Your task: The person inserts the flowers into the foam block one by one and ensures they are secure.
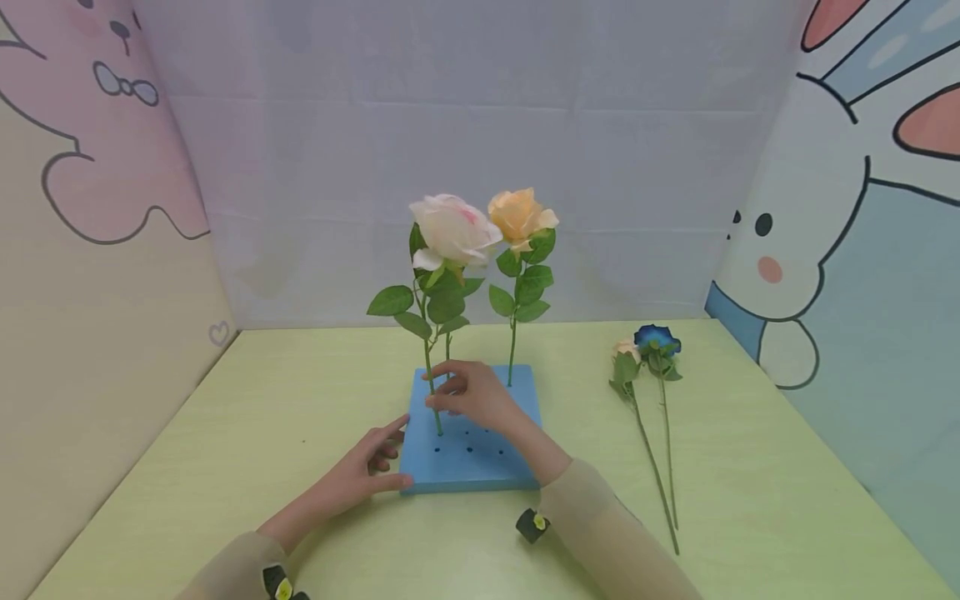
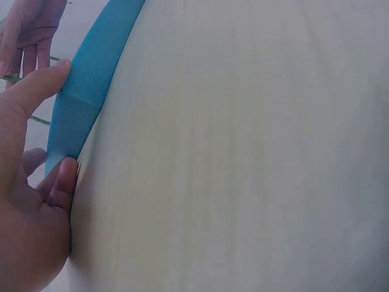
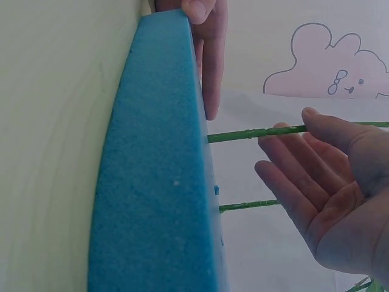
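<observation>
On the pale green table [image 1: 187, 450], a blue board [image 1: 472, 469] is lying in the middle, the stem [image 3: 243, 134] of the white-pink rose [image 1: 454, 232] meeting its left side. The right hand [image 1: 476, 396] is pinching that stem low down between thumb and fingers; the left hand [image 1: 366, 468], fingers spread, is bracing the board's near-left edge (a sensible anchor). Pressing straight along the stem is probably serving best.
</observation>
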Demonstrator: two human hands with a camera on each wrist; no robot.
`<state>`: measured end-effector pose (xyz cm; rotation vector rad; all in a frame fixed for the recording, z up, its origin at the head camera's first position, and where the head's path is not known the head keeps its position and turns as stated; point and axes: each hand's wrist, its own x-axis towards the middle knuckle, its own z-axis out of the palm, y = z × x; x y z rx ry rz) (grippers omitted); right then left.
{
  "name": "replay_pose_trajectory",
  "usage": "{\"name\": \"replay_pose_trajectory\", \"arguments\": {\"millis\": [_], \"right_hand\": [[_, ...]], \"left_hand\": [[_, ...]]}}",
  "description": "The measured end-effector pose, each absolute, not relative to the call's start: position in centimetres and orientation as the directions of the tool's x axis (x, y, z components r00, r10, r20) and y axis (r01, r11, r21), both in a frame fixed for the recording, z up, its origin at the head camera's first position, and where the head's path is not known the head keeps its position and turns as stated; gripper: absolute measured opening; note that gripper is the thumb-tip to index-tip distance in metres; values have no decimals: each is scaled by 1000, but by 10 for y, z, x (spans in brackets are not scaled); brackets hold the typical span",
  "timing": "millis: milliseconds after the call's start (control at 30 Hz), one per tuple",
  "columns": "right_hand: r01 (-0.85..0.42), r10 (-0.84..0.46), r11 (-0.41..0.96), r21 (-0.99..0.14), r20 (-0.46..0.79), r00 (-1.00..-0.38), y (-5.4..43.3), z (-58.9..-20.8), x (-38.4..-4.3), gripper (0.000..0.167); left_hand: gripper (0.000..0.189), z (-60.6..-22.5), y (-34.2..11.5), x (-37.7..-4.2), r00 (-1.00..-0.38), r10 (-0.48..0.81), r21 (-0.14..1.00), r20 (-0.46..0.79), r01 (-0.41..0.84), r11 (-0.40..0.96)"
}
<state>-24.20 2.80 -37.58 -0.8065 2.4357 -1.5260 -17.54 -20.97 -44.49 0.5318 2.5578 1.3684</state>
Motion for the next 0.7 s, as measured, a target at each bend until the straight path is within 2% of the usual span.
{"name": "replay_pose_trajectory", "arguments": {"millis": [100,233,700], "right_hand": [[-353,-494,351,-867,149,-857,30,-375,-240,42],[-336,-466,330,-882,157,-870,33,-374,-237,49],[-374,-430,300,-877,226,-874,44,-365,-232,51]], "left_hand": [[87,-444,-210,-176,-918,397,834,-4,216,507],[87,-444,-211,-177,-917,399,838,-10,210,504],[88,-448,-213,-181,-916,401,842,-14,206,498]]}}
